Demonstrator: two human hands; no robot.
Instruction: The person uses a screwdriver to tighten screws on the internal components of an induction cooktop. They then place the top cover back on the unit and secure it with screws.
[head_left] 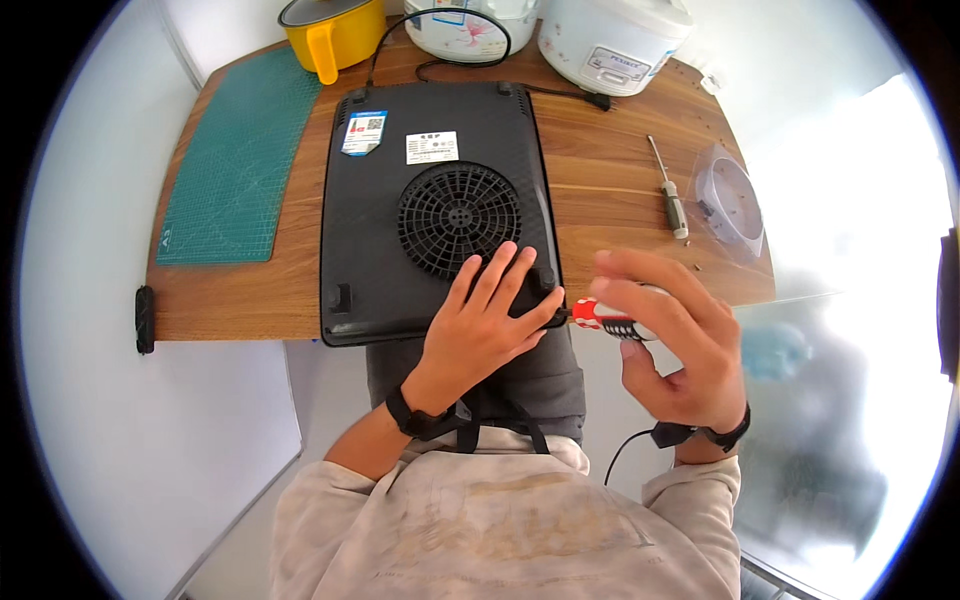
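Note:
A black induction cooker [370, 230] lies underside up at the table's front edge, its round fan grille [459, 216] and two stickers showing. My left hand [482, 318] rests on its lower right part with the fingers spread, their tips at the grille's edge and near the corner foot. Beside the cooker's near right corner, my right hand [690, 345] grips a screwdriver [588, 313] with a red, white and black handle. The handle lies roughly level, its front end toward that corner. Whether the tip sits in a screw cannot be made out.
A second screwdriver [672, 205] and a clear plastic piece [728, 200] holding small bits lie on the right. A green cutting mat [235, 160] covers the left side. At the back stand a yellow pot [345, 42], a white appliance [472, 38] and a white rice cooker [610, 45].

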